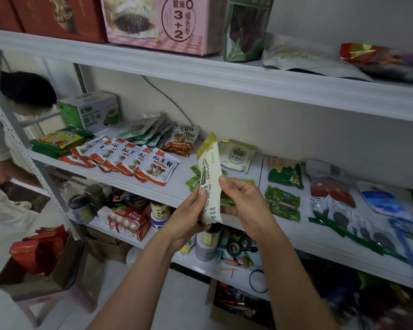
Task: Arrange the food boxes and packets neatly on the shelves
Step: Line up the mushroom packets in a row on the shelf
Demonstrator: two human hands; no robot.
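White shelf (180, 172) — slim glossy packet (209, 177)

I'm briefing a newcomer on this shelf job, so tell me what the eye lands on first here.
First comes the cream-and-gold packet, held upright at centre by the left hand and right hand in front of the middle shelf. Next come the overlapping row of orange-and-white mushroom packets on that shelf's left part, and the pink box marked 3+2 on the top shelf above.
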